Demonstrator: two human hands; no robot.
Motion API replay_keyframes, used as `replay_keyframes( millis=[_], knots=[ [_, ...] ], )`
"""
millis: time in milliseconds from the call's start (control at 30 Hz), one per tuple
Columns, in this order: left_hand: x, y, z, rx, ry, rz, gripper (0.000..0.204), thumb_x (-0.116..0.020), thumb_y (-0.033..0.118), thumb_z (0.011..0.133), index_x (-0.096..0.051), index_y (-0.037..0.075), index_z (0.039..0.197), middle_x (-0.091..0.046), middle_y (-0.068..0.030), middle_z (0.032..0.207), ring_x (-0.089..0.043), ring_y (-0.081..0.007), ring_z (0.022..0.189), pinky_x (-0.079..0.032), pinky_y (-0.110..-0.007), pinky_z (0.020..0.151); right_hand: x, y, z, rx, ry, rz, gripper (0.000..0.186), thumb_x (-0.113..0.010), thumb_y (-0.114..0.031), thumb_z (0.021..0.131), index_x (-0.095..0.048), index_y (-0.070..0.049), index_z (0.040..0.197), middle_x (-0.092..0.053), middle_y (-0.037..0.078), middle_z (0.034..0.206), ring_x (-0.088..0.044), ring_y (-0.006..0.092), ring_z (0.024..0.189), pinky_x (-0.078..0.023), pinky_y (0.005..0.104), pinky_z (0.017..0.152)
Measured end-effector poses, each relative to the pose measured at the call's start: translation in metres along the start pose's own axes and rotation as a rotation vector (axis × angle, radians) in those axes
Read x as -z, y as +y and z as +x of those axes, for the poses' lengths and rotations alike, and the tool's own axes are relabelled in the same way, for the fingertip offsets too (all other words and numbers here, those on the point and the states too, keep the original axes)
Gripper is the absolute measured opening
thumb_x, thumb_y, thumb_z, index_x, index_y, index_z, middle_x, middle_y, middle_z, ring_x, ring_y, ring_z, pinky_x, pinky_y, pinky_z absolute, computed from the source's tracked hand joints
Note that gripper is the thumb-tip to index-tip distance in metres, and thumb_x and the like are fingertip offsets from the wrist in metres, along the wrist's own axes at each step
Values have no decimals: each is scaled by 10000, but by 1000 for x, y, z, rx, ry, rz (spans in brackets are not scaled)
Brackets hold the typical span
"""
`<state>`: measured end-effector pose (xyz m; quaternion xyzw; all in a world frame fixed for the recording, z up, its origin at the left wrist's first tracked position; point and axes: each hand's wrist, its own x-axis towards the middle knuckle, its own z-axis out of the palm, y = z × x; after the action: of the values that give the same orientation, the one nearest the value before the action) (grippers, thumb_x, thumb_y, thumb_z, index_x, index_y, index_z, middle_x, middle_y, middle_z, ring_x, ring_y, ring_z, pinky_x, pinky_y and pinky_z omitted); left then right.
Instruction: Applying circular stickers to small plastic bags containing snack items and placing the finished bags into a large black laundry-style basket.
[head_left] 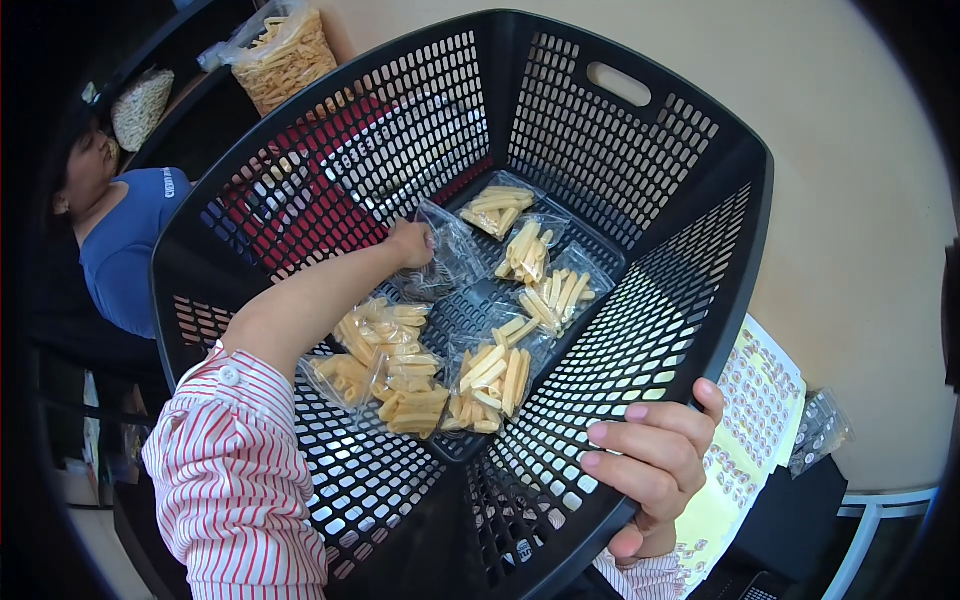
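Observation:
A black perforated plastic basket (pixel 625 215) fills the middle of the view, tilted so its inside shows. My right hand (pixel 660 460) grips its near right rim, fingers over the edge inside and thumb below. My left hand (pixel 410 245) reaches deep inside, fingers curled on a clear plastic bag (pixel 450 245) by the left wall; what the bag holds is hard to make out. Around the basket floor lie small clear bags of pale tube pasta: a far bag (pixel 498 208), a middle bag (pixel 556 297), a near bag (pixel 490 385) and a clump of bags (pixel 390 365) beneath my left forearm.
Beyond the left wall a person in a blue shirt (pixel 125 245) is beside dark shelves. A large bag of pasta (pixel 280 60) stands at the upper left. At the right lie sheets of round stickers (pixel 745 410) and a small clear bag (pixel 820 432).

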<state>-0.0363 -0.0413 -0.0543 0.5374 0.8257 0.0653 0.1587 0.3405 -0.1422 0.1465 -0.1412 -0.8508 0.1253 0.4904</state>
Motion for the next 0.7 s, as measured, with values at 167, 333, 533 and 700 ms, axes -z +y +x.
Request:
replay_keyframes(
  millis=[167, 333, 533, 700],
  knots=[
    [26, -5, 8, -93, -35, -85, 247, -678, 254, 668, -587, 31, 724, -608, -111, 707, -567, -175, 629, -449, -303, 584, 0, 0, -1, 0, -1, -1, 560, -256, -557, 867, -630, -142, 822, -618, -18, 832, -511, 158, 797, -219, 404, 975],
    [94, 11, 13, -145, -177, -337, 210, -627, 204, 736, -589, 27, 843, -591, -52, 725, -544, -125, 621, -446, -267, 569, 1, -2, -1, -33, 6, 22, 555, -279, -559, 857, -631, -131, 823, -615, -3, 830, -515, 172, 804, -216, 407, 978],
    [198, 45, 6, -338, -143, -535, 182, -559, 220, 835, -521, 60, 915, -532, 14, 820, -477, -57, 706, -415, -226, 618, 6, 3, -1, -11, -23, 84, 467, -397, -512, 832, -628, -106, 837, -616, 21, 842, -536, 195, 809, -231, 412, 974],
    [245, 117, -41, -718, -234, -807, 287, -544, 286, 857, -481, 60, 1024, -539, 19, 888, -500, -39, 775, -429, -202, 676, 14, 19, 21, -163, 378, 463, 755, -683, -449, 646, -402, 11, 1175, -413, 208, 1213, -448, 267, 1089, -318, 385, 940]
  ],
)
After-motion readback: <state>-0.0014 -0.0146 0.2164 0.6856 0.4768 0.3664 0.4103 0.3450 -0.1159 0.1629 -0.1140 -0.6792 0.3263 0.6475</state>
